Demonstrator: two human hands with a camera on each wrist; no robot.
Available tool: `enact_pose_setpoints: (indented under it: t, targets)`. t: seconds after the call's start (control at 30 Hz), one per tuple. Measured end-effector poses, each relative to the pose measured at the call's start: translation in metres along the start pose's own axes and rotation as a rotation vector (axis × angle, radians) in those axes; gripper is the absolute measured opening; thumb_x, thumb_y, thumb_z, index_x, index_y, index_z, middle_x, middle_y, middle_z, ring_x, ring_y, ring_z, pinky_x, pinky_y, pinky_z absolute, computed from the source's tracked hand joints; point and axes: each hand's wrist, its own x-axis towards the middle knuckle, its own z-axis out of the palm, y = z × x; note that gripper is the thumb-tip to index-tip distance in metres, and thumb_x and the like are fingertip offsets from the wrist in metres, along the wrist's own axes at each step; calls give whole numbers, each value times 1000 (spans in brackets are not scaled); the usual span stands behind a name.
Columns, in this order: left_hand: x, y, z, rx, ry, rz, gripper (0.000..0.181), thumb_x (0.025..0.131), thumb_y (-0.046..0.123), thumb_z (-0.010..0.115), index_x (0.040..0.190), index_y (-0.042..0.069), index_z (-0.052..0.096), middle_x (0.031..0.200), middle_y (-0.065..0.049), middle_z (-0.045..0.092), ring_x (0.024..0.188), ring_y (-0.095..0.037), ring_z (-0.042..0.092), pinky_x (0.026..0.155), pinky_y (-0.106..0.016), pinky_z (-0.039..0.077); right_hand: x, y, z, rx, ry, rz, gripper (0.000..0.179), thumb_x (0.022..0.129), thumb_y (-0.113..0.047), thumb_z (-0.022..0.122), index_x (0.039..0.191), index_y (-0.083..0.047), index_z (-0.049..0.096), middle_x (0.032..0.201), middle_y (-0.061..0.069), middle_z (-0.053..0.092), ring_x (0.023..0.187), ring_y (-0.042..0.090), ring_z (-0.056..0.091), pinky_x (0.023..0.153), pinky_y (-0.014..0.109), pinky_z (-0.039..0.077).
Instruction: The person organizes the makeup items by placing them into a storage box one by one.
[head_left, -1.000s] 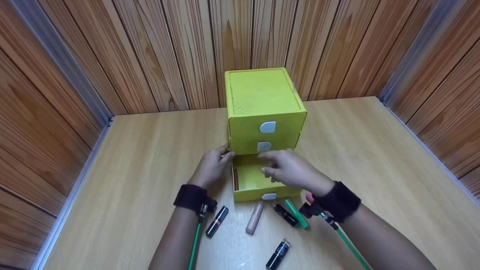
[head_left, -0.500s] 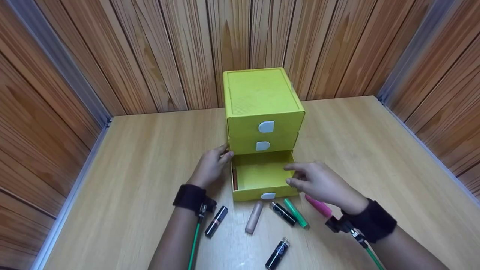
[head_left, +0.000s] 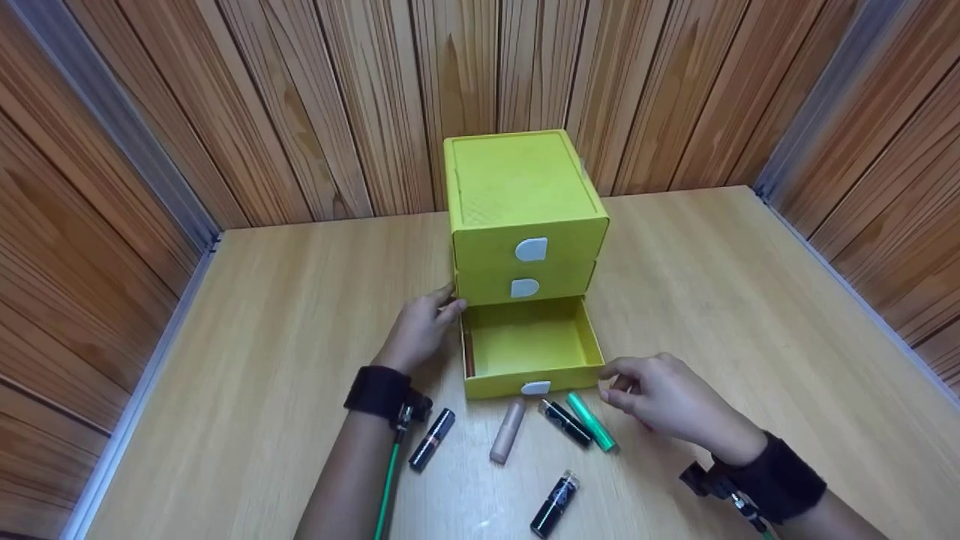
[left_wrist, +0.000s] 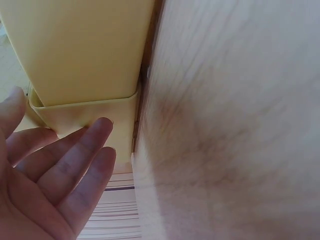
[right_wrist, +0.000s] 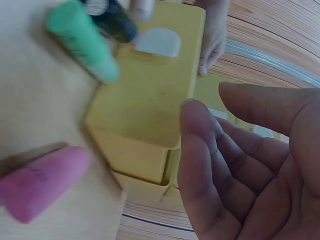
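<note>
Two hands flanked a yellow drawer unit (head_left: 529, 180). The right hand (head_left: 664, 397), thumb and fingertips apart, hung just beside the front right corner of the pulled-out bottom drawer (head_left: 495, 387); the left hand (head_left: 420, 330), fingers loosely extended and apart from the thumb, lay at the unit's left side. A brown stick (head_left: 469, 352) lined the drawer's left wall. Near the drawer, on the table (head_left: 300, 300), lay a pink tube (right_wrist: 45, 182), a green tube (head_left: 592, 422), a pale tube (head_left: 508, 433) and three black tubes (head_left: 555, 507).

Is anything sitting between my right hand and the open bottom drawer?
Nothing visible: your right hand is beside the bottom drawer, at its front right corner. The green tube and pink tube lie clear, on the table.
</note>
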Motion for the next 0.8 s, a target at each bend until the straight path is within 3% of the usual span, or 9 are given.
enact_pose_setpoints:
  t: [0.13,0.33,0.53,0.8]
  targets:
    - [0,1,0,-6,1,-11,59,101,41,52,144,1,43,140,-13,51,129,-24,47,107,-36,38,-6,10,7,-133,64,-21,16,86,-17,74,100,-8,73,76,-11,65,66,5,59,55,23,50]
    - [0,0,0,-10,-8,-21,60,100,41,52,145,3,42,141,-12,50,130,-23,46,108,-36,36,-12,30,15,-338,164,32,25,78,-16,80,100,-5,73,70,-11,59,63,9,55,57,32,48]
    - [0,0,0,-2,-7,-23,61,100,42,52,146,4,42,141,-11,50,129,-22,47,107,-35,38,-14,40,17,-373,180,38,31,75,-15,80,102,-2,73,77,-3,62,69,17,60,61,40,52]
    - [0,-1,-1,0,-13,-5,62,100,43,51,146,3,41,140,-12,51,126,-22,51,104,-33,41,-14,44,18,-383,123,48,31,76,-18,80,102,-3,72,71,-8,59,66,15,58,57,38,50]
